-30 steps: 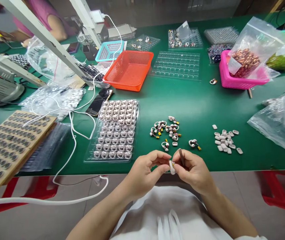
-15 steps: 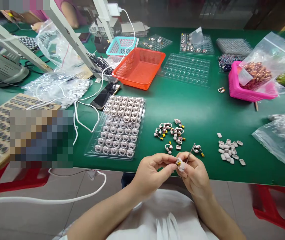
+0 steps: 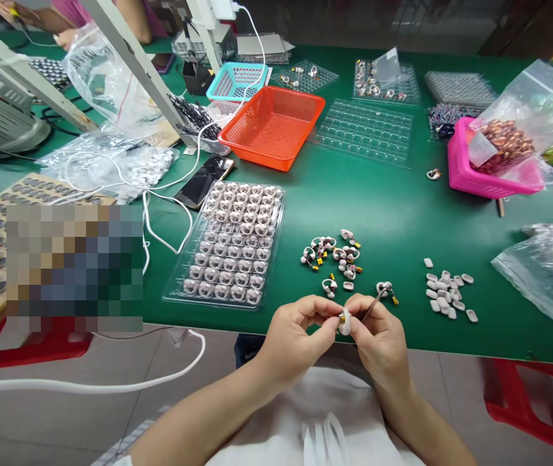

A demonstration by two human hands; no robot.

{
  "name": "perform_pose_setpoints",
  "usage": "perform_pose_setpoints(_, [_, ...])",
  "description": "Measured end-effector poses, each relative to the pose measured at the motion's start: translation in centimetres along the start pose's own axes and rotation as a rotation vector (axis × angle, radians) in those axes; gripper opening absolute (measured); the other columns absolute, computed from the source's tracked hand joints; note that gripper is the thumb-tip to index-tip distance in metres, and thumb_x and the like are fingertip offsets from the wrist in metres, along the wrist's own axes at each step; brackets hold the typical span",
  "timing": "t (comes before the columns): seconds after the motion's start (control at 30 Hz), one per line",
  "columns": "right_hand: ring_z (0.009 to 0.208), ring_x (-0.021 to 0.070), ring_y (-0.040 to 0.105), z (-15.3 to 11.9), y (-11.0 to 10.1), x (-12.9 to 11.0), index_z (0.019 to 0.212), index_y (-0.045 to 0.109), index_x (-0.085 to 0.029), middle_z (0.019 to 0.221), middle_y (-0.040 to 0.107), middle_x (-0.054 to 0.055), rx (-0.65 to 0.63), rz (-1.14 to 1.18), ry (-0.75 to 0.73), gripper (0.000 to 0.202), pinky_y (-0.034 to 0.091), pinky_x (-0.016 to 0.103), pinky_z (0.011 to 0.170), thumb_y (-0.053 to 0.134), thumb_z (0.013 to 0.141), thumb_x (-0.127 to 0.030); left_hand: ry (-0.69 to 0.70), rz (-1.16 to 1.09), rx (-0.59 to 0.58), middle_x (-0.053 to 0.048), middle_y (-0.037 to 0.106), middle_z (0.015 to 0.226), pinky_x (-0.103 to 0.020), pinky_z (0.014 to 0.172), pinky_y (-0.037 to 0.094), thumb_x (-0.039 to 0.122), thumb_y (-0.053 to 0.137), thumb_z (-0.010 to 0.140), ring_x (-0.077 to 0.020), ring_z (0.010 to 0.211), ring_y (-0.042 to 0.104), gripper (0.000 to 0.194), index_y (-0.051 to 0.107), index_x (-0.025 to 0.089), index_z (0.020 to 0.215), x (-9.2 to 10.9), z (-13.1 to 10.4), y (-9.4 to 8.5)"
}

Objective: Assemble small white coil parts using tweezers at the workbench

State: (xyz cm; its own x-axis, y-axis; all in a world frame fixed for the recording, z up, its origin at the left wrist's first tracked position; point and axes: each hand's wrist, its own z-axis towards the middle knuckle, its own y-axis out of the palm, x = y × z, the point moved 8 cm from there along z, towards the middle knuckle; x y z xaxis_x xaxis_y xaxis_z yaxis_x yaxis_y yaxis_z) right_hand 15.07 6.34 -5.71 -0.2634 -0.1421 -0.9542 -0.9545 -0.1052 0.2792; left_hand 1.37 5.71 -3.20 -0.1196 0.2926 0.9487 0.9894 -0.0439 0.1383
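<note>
Between my fingertips, low in front of me, is a small white earbud part (image 3: 345, 321) with a yellow tab on it. My left hand (image 3: 298, 333) pinches it from the left. On the other side my right hand (image 3: 380, 336) grips it with thumb and fingers, and thin metal tweezers (image 3: 374, 304) stick out up and to the right from that same hand. Just beyond my hands lies a loose cluster of curved white earbud parts (image 3: 345, 255) with yellow tabs. Another such part (image 3: 384, 287) lies by the tweezers' tip. Small white oval caps (image 3: 444, 301) form a pile to the right.
A clear tray (image 3: 174, 294) of rounded parts stands left of centre, beside a phone (image 3: 204, 181) and a white cable (image 3: 164, 246). Further back are an orange basket (image 3: 276, 158), a blue basket (image 3: 213, 97) and a pink basket (image 3: 494, 184). Another person's arm (image 3: 133, 19) shows top left.
The earbud part has turned and shifted slightly left between my fingers. The tweezers have tilted lower, toward the right. The whole view has shifted a little.
</note>
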Motion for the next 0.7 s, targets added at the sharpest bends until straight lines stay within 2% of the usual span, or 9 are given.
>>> perform_pose_setpoints(0.17, [0.061, 0.0114, 0.055, 0.2, 0.4, -1.7, 0.084, 0.065, -0.020, 0.071, 0.062, -0.001, -0.054, -0.157, -0.021, 0.003, 0.046, 0.020, 0.054, 0.067, 0.086, -0.021, 0.019, -0.030, -0.131, -0.009, 0.076, 0.093, -0.030, 0.081, 0.058, 0.016, 0.070, 0.081, -0.0197, 0.085, 0.071, 0.021, 0.074, 0.015, 0.102, 0.6, 0.0, 0.1])
perform_pose_setpoints(0.27, [0.060, 0.0117, 0.054, 0.3, 0.7, -2.4, 0.081, 0.063, -0.020, 0.070, 0.061, -0.001, -0.091, -0.223, 0.020, 0.005, 0.046, 0.020, 0.053, 0.067, 0.084, -0.022, -0.003, -0.022, -0.201, -0.008, 0.078, 0.095, -0.032, 0.084, 0.059, 0.021, 0.075, 0.081, -0.0211, 0.088, 0.072, 0.026, 0.077, 0.019, 0.107, 0.7, 0.0, 0.2])
perform_pose_setpoints(0.33, [0.058, 0.0112, 0.053, 0.4, 0.7, -2.7, 0.081, 0.061, -0.020, 0.069, 0.060, -0.002, -0.097, -0.265, 0.042, 0.006, 0.045, 0.020, 0.051, 0.067, 0.082, -0.021, -0.036, -0.042, -0.192, -0.008, 0.079, 0.095, -0.033, 0.085, 0.059, 0.024, 0.077, 0.080, -0.0226, 0.090, 0.073, 0.022, 0.079, 0.020, 0.102, 0.6, 0.1, 0.2])
perform_pose_setpoints(0.43, [0.055, 0.0101, 0.050, 0.3, 0.8, -3.3, 0.081, 0.061, -0.020, 0.068, 0.058, -0.002, -0.103, -0.332, 0.016, 0.006, 0.043, 0.019, 0.048, 0.067, 0.082, -0.020, -0.081, -0.095, -0.118, -0.008, 0.081, 0.092, -0.030, 0.081, 0.060, 0.025, 0.080, 0.077, -0.0223, 0.086, 0.075, 0.016, 0.082, 0.020, 0.093, 0.2, 0.3, -0.2])
perform_pose_setpoints(0.57, [0.059, 0.0106, 0.054, -0.2, 1.1, -4.1, 0.087, 0.064, -0.020, 0.076, 0.061, 0.000, -0.112, -0.435, -0.142, 0.002, 0.044, 0.019, 0.048, 0.065, 0.087, -0.019, -0.061, -0.141, -0.076, -0.007, 0.081, 0.088, -0.026, 0.075, 0.060, 0.024, 0.082, 0.076, -0.0197, 0.080, 0.075, 0.014, 0.083, 0.019, 0.089, 0.1, 0.4, -0.3])
perform_pose_setpoints(0.7, [0.065, 0.0114, 0.059, -0.9, 1.0, -5.3, 0.104, 0.064, -0.024, 0.085, 0.064, 0.002, -0.067, -0.485, -0.395, 0.019, 0.049, 0.020, 0.052, 0.063, 0.089, -0.012, -0.044, -0.186, -0.033, -0.005, 0.081, 0.084, -0.024, 0.074, 0.060, 0.024, 0.081, 0.078, -0.0168, 0.077, 0.074, 0.012, 0.082, 0.019, 0.089, -0.1, 0.2, -0.3])
